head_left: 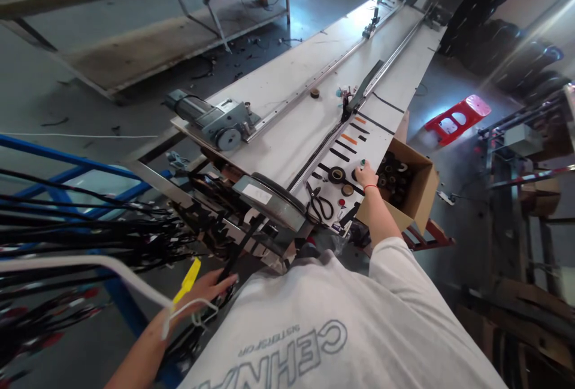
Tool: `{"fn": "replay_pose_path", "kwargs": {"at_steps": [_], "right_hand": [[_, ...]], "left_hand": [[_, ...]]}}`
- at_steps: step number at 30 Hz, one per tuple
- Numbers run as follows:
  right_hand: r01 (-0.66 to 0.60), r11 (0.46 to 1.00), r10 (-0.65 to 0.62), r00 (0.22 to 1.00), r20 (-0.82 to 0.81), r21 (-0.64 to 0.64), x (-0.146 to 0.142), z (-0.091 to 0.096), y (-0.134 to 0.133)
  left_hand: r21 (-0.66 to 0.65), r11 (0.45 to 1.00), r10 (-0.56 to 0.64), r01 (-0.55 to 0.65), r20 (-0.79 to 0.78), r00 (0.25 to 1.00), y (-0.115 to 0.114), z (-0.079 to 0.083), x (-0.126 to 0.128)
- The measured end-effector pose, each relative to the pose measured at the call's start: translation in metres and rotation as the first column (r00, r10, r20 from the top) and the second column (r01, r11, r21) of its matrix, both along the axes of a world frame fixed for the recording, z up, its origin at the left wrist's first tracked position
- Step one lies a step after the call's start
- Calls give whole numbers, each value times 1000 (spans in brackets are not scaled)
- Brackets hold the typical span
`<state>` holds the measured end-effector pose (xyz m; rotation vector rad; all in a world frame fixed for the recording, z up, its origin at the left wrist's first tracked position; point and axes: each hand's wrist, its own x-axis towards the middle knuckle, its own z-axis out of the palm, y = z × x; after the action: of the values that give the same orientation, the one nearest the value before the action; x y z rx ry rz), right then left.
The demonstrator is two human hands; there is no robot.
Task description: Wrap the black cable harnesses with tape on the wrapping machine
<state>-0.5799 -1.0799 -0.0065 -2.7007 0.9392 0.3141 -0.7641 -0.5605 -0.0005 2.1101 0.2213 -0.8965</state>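
My left hand (204, 293) is at the lower left, its fingers closed round a bundle of black cables (233, 257) that runs up to the machine. A yellow tag (187, 280) and a white cord loop (197, 311) lie across that wrist. My right hand (367, 175) reaches out onto the long white table (291, 137), fingers curled down at a small teal thing (362, 165). A red band circles that wrist. Close to this hand are black tape rolls (336, 175), black scissors (318, 203) and a red button (341, 202).
An open cardboard box (420, 188) of dark rolls hangs at the table's right edge. A grey motor (211, 119) sits at the table's left end, beside a long metal rail (323, 72). Many black wires (90, 227) fan out on the left over a blue frame. A red stool (456, 116) stands on the floor.
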Motion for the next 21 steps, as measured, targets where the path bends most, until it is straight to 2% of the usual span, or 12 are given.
{"fn": "replay_pose_path", "kwargs": {"at_steps": [3, 5, 9, 13, 15, 16, 17, 18, 19, 21], "right_hand": [[5, 1000, -5, 1000, -12, 6, -1, 2, 1], [7, 1000, -7, 1000, -10, 6, -2, 3, 3], [15, 1000, -15, 1000, 7, 11, -2, 8, 4], [23, 998, -26, 999, 44, 64, 4, 30, 9], [-48, 996, 36, 989, 142, 78, -5, 44, 31], [-132, 986, 105, 965, 242, 99, -16, 50, 50], [-249, 960, 187, 911, 368, 128, -32, 54, 75], [-404, 898, 267, 815, 514, 175, -51, 56, 104], [-555, 800, 331, 724, 606, 227, -74, 56, 134], [-787, 522, 445, 580, 682, 329, -116, 50, 195]], "left_hand": [[-85, 967, 244, -238, 62, 968, -6, -17, -9], [-152, 942, 312, -298, 72, 948, -13, -24, -11], [-246, 951, 216, -186, 100, 971, -28, -23, -2], [-225, 970, 127, -88, 164, 978, -41, -22, 16], [-213, 974, 121, -77, 199, 973, -46, -26, 24], [-226, 970, 136, -88, 205, 969, -47, -28, 28], [-248, 962, 163, -111, 201, 966, -47, -29, 32], [-276, 951, 197, -141, 189, 962, -46, -30, 36], [-302, 938, 229, -170, 172, 958, -44, -30, 40], [-346, 919, 250, -191, 137, 958, -39, -28, 49]]}}
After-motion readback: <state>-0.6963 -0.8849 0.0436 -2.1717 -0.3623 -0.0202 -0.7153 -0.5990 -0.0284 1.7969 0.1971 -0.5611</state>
